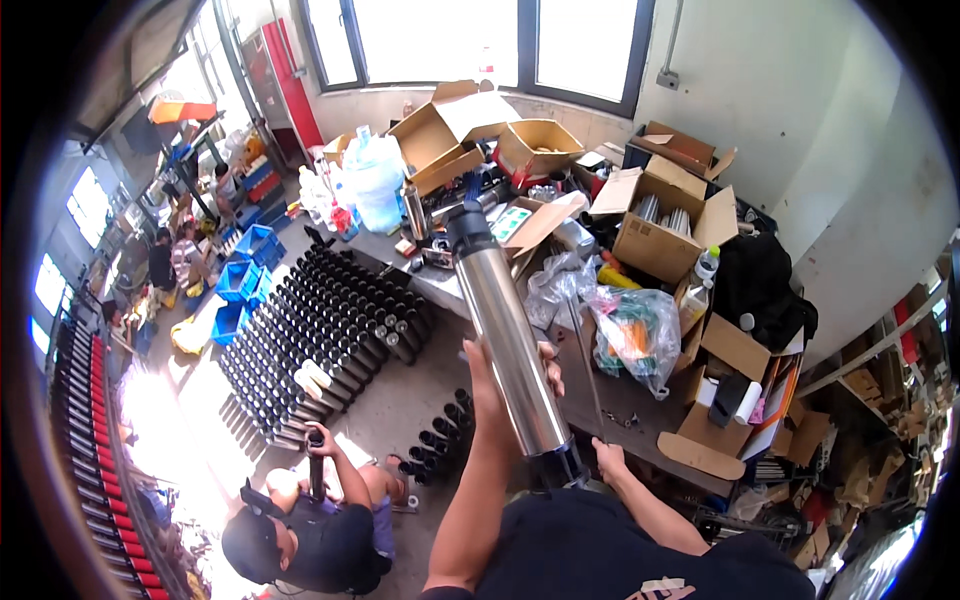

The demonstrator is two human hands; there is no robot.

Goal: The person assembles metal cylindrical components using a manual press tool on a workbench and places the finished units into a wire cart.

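Observation:
A long, shiny metal cylinder (510, 340) with black end caps stands tilted in front of me, its upper end leaning left over the workbench. My left hand (488, 395) is wrapped round its middle, with fingertips showing on the far right side. Its lower black end is close against my dark shirt. To the right of the cylinder, my right hand (607, 460) is closed round the lower end of a thin metal rod (585, 360). The rod points up past a clear plastic bag (640, 335) on the bench.
Open cardboard boxes (665, 245), bags and loose parts crowd the workbench (440, 287). Rows of black-topped cylinders (310, 330) stand on the floor at left, with blue crates (238, 282) beyond. A co-worker (310, 540) crouches at lower left, holding a dark cylinder. Shelving (890, 340) lies far right.

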